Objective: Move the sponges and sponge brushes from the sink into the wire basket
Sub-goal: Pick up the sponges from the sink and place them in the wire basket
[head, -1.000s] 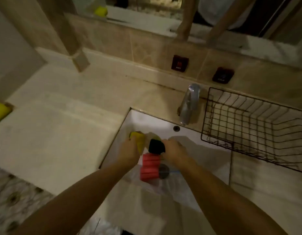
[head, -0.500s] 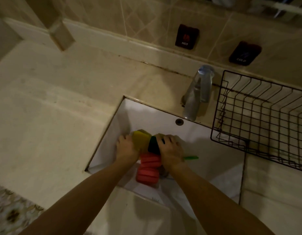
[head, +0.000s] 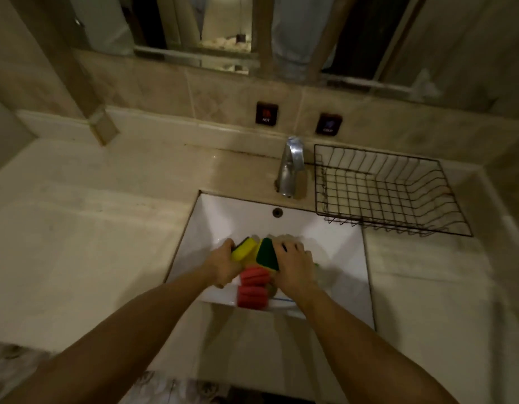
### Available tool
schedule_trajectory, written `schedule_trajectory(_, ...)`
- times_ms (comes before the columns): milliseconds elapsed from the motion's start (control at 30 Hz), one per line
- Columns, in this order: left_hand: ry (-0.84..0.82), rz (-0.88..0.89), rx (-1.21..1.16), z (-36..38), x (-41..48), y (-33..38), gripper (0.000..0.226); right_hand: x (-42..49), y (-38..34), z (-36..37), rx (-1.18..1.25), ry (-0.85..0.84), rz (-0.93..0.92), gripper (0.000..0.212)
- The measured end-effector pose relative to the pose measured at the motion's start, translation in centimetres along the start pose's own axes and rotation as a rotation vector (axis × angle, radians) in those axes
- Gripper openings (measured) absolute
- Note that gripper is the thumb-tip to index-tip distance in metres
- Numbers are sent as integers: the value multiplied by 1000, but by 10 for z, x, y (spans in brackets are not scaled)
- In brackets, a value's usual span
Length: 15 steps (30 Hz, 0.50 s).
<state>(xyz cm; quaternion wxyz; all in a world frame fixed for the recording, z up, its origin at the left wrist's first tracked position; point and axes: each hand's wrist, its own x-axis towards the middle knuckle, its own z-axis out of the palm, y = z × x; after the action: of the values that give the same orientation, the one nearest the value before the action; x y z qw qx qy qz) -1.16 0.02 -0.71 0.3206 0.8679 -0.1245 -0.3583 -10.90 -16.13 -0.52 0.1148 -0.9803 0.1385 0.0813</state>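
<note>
Both hands work low in the sink [head: 211, 217], left of the wire basket [head: 380, 188]: left hand [head: 223, 265] fingers clasp a yellow sponge [head: 243, 249], right hand [head: 294, 265] a green-faced sponge [head: 266, 254] — lift both squarely, clearing the red sponges [head: 252, 287] and basket rim.

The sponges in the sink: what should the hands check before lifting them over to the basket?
1. Left hand has a hold on the yellow sponge: ok.
2. Right hand has a hold on the green sponge: ok.
3. Wire basket has room inside: ok, nothing shows in it.
4. Way to the basket is free: not ok, the tap stands beside the basket's left edge, so go round in front of it.
5. Nothing left behind: not ok, the red ribbed sponges lie in the sink.
6. Sponges dripping: cannot tell.
</note>
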Motion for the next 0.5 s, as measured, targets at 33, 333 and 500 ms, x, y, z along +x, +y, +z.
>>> schedule_trajectory(33,-1,38,42,-6,-10,8,35,-8,-3,-11,8,17,8,81)
schedule_trajectory(333,124,395,413,-53,-67,115,65,-62,31,-128,20,114,104,77)
schedule_trajectory(500,139,581,687,-44,-69,170,70,-90,73,-166,12,170,217,77)
